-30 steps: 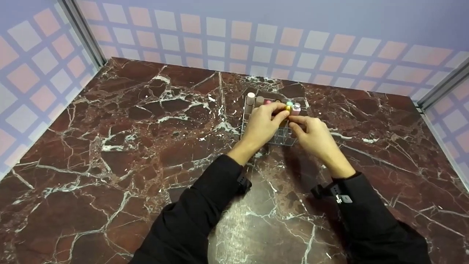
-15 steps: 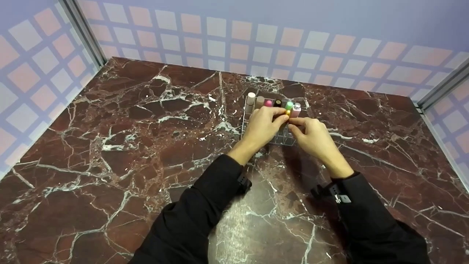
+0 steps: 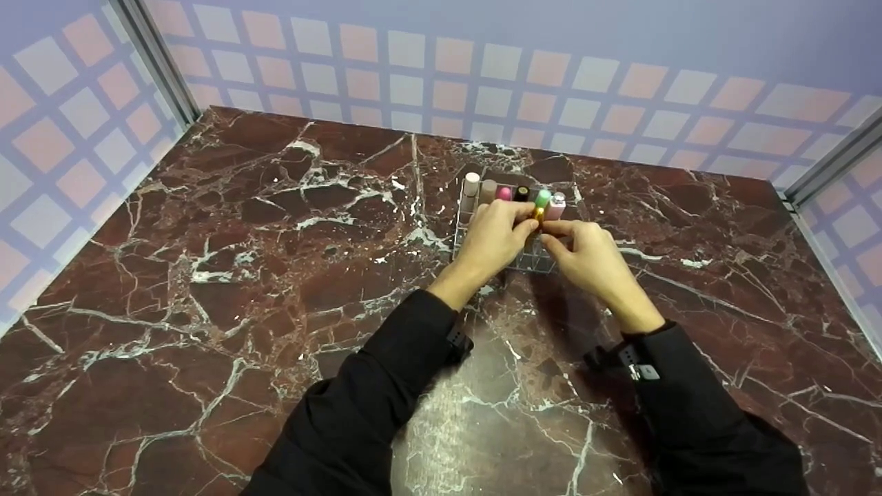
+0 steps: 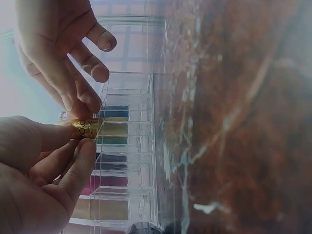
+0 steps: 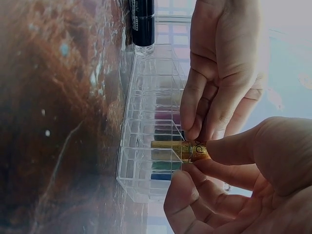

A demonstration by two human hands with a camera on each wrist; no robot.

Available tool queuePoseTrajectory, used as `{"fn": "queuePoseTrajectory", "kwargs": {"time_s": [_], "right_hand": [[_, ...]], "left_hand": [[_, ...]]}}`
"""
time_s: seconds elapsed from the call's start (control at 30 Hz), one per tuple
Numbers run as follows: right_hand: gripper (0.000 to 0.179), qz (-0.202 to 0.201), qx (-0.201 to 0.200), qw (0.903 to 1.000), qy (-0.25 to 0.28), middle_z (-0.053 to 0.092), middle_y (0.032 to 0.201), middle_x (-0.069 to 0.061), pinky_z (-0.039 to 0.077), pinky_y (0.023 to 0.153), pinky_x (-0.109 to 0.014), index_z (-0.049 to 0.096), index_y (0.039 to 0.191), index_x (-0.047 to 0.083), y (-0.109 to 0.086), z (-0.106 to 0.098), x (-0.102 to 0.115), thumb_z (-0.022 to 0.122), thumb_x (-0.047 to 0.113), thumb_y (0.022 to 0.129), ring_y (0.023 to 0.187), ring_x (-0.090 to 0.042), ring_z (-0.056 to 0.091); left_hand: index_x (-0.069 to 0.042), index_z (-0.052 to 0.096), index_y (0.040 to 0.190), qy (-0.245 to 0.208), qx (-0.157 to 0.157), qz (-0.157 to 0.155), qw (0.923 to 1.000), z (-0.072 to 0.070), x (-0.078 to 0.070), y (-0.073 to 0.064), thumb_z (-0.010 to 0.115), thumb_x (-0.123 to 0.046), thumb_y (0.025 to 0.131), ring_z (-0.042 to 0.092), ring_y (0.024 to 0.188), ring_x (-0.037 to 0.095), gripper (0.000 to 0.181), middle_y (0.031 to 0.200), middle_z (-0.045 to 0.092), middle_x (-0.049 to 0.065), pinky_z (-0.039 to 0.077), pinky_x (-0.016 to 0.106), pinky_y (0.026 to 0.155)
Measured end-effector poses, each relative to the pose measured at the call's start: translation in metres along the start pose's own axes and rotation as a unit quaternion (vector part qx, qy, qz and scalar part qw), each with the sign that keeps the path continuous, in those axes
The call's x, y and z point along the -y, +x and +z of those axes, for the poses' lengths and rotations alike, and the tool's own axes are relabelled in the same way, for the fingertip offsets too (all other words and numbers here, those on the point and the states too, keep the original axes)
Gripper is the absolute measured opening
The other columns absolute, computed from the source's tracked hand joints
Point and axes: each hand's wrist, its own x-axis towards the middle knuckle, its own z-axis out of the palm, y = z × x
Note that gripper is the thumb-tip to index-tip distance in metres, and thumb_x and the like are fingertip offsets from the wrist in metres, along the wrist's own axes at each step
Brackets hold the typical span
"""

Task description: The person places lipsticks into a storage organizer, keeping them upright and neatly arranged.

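Observation:
Left of the gold tube, my left hand pinches the gold lipstick tube between thumb and fingers. My right hand meets it from the other side, its thumb and a finger at the gold cap in the right wrist view. Dark lettering marks the gold lipstick, whose lower part reaches into a clear divided organizer. Behind the fingers, the back row holds white, brown, pink, black-and-gold and green topped tubes, plus a pale pink bottle.
The organizer stands on a dark red marbled tabletop near its back. Tiled-pattern panels border the table behind and at both sides. A black tube shows beside the organizer's far end in the right wrist view.
Both hands have shifted slightly toward the front with the gold lipstick, which sits a little lower and further left. More of the tubes behind now shows.

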Motion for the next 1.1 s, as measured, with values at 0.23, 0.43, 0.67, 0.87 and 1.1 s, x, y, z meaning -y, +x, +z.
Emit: {"fn": "queuePoseTrajectory", "kwargs": {"time_s": [0.23, 0.43, 0.67, 0.87, 1.1], "right_hand": [[0.031, 0.003, 0.004, 1.0, -0.004, 0.072, 0.094, -0.017, 0.035, 0.051, -0.026, 0.069, 0.128, -0.004, 0.001, 0.0001, 0.0002, 0.064, 0.013, 0.102, 0.052, -0.009, 0.039], [0.032, 0.008, 0.011, 0.9999, 0.0, 0.071, 0.087, -0.014, 0.033, 0.045, -0.023, 0.069, 0.129, -0.002, 0.0007, -0.0011, 0.0008, 0.065, 0.016, 0.103, 0.048, -0.006, 0.036], [0.034, 0.018, 0.019, 0.9996, 0.008, 0.055, 0.062, -0.001, 0.029, 0.038, -0.021, 0.068, 0.131, -0.002, 0.0002, -0.0022, 0.0014, 0.065, 0.017, 0.103, 0.044, -0.003, 0.034], [0.033, 0.018, 0.024, 0.9995, 0.015, 0.058, 0.063, -0.003, 0.028, 0.037, -0.021, 0.068, 0.13, -0.002, 0.0007, -0.0025, 0.0012, 0.065, 0.015, 0.103, 0.043, -0.003, 0.034], [0.032, 0.028, 0.017, 0.9994, 0.014, 0.074, 0.093, -0.018, 0.036, 0.043, -0.019, 0.068, 0.128, -0.003, -0.0007, -0.006, 0.0015, 0.066, 0.016, 0.103, 0.05, -0.006, 0.042]], "left_hand": [[-0.008, 0.076, 0.118, 0.002, 0.0, -0.001, 1.0, -0.0005, -0.0014, -0.0004, 0.067, -0.009, 0.101, 0.071, 0.08, 0.014, 0.02, 0.113, 0.077, 0.009, 0.056, 0.017, 0.069], [-0.007, 0.073, 0.124, -0.005, 0.002, -0.013, 0.9999, -0.0006, -0.0021, -0.0008, 0.067, -0.006, 0.1, 0.073, 0.088, 0.016, 0.025, 0.119, 0.075, 0.012, 0.056, 0.014, 0.072], [-0.007, 0.073, 0.124, -0.004, 0.006, -0.019, 0.9998, -0.0003, -0.0024, -0.0008, 0.067, -0.006, 0.1, 0.073, 0.089, 0.016, 0.025, 0.122, 0.073, 0.013, 0.056, 0.013, 0.071], [-0.007, 0.073, 0.125, 0.003, 0.002, -0.016, 0.9999, -0.0007, -0.0025, -0.0007, 0.068, -0.006, 0.1, 0.074, 0.093, 0.018, 0.026, 0.121, 0.074, 0.012, 0.057, 0.015, 0.075], [-0.006, 0.069, 0.13, -0.008, 0.01, -0.022, 0.9997, -0.0049, -0.0038, -0.0028, 0.068, -0.006, 0.099, 0.072, 0.08, 0.015, 0.031, 0.124, 0.072, 0.013, 0.057, 0.016, 0.067]]}}
